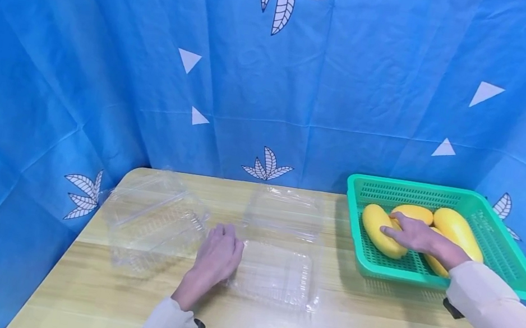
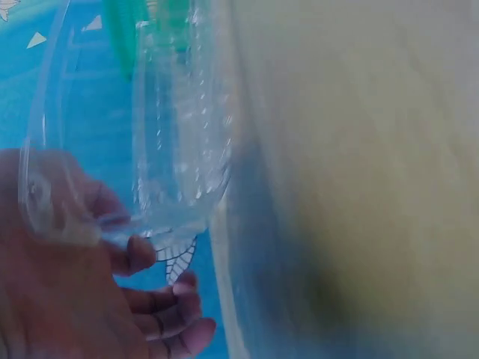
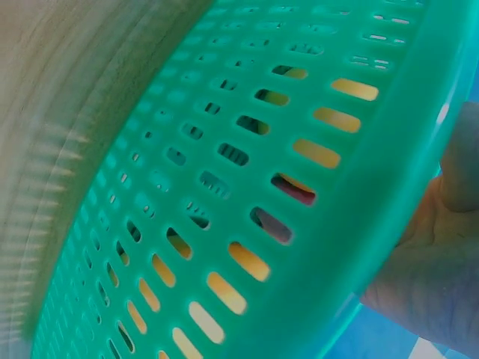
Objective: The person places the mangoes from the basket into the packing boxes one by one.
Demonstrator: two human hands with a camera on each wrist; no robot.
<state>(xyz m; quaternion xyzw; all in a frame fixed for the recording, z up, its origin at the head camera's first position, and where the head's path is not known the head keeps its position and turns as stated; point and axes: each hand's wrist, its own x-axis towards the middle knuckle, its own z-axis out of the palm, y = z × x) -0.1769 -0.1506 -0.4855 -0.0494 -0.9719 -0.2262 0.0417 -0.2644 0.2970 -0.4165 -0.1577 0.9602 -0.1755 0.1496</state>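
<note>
On the table, an open clear plastic clamshell box (image 1: pixel 272 273) lies with its lid folded back towards the curtain. My left hand (image 1: pixel 219 254) is at the left edge of this box, and in the left wrist view its thumb and finger pinch the clear plastic rim (image 2: pixel 56 217). Over to the right, my right hand (image 1: pixel 411 233) reaches into a green basket (image 1: pixel 356 223) and grips the leftmost yellow mango (image 1: pixel 378 229). The basket's slotted wall (image 3: pixel 247 157) hides most of that hand in the right wrist view.
More yellow mangoes (image 1: pixel 457 230) lie in the basket around the right hand. Other clear clamshell boxes (image 1: pixel 152 221) rest on the left of the wooden table (image 1: pixel 95 297). Behind and at the sides hangs a blue curtain (image 1: pixel 356 87) with white leaf prints.
</note>
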